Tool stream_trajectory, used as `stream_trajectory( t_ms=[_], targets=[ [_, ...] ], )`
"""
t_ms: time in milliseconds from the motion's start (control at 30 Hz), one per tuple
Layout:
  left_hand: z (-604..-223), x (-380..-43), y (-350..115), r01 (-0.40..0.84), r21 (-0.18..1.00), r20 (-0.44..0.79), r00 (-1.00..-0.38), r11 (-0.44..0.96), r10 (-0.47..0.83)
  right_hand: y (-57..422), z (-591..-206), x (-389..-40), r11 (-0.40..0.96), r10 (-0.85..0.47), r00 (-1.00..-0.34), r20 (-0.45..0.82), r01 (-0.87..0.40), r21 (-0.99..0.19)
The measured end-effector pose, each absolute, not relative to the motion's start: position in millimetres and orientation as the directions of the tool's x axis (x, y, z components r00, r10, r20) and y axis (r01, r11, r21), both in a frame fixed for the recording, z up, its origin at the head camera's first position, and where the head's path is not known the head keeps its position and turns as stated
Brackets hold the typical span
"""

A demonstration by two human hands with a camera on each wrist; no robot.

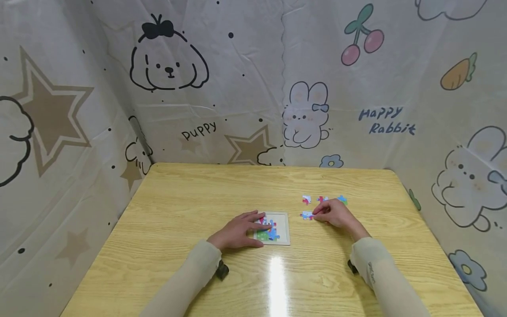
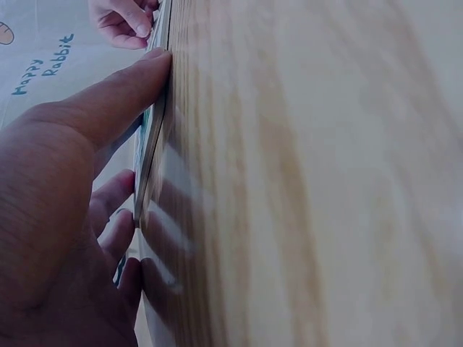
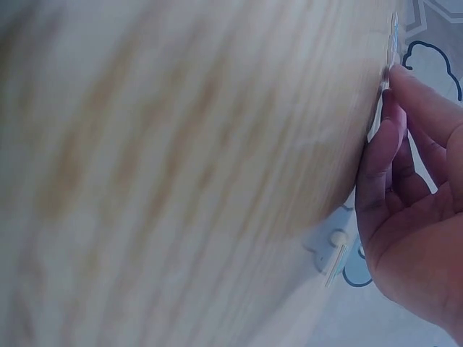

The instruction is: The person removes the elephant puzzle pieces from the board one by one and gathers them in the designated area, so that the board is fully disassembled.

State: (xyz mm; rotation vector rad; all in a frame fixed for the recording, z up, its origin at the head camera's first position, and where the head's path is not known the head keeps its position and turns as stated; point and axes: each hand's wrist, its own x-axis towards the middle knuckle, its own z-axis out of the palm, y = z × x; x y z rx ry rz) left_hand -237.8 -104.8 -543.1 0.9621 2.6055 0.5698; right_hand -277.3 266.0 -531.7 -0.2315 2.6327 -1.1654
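A small jigsaw puzzle tray point(image 1: 284, 229) with a pale frame lies near the middle of the table, its left part filled with joined colourful pieces point(image 1: 272, 233). Over its left side my left hand point(image 1: 242, 230) rests with fingers spread, the thumb along the near edge. In the left wrist view that thumb point(image 2: 126, 94) lies against the tray's edge point(image 2: 150, 144). To the right of the tray, my right hand point(image 1: 336, 213) pinches the right end of a blue and pink puzzle piece point(image 1: 306, 215) at the table top. Curled fingers point(image 3: 380, 155) partly hide it in the right wrist view.
Behind my right hand lie more loose pieces: a white and red one point(image 1: 306, 199), a red and blue one point(image 1: 322, 199) and a blue and green one point(image 1: 343, 200). The wooden table point(image 1: 190, 189) meets printed curtains point(image 1: 245, 88) at the back and sides.
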Motion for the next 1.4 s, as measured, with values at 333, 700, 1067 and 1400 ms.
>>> stream_trajectory(
  t_ms=[333, 700, 1067, 1400],
  targets=[
    [-539.6, -237.6, -102.7, 0.545, 0.465, -0.142, -0.732, 0.698, 0.667, 266.1, -528.3, -276.8, 0.656, -0.255, -0.954, -0.160, -0.049, -0.753],
    [-541.8, -238.6, -102.7, 0.539, 0.486, -0.129, -0.735, 0.688, 0.666, 246.8, -522.9, -270.6, 0.658, -0.235, -0.966, -0.112, -0.073, -0.749],
    [-549.3, -240.5, -104.8, 0.447, 0.561, -0.128, -0.785, 0.697, 0.606, 194.1, -519.2, -257.7, 0.586, -0.350, -0.926, -0.143, -0.097, -0.804],
    [-550.3, -241.2, -106.3, 0.480, 0.546, -0.112, -0.771, 0.687, 0.627, 159.1, -522.1, -254.4, 0.600, -0.426, -0.884, -0.195, -0.115, -0.791]
  ],
)
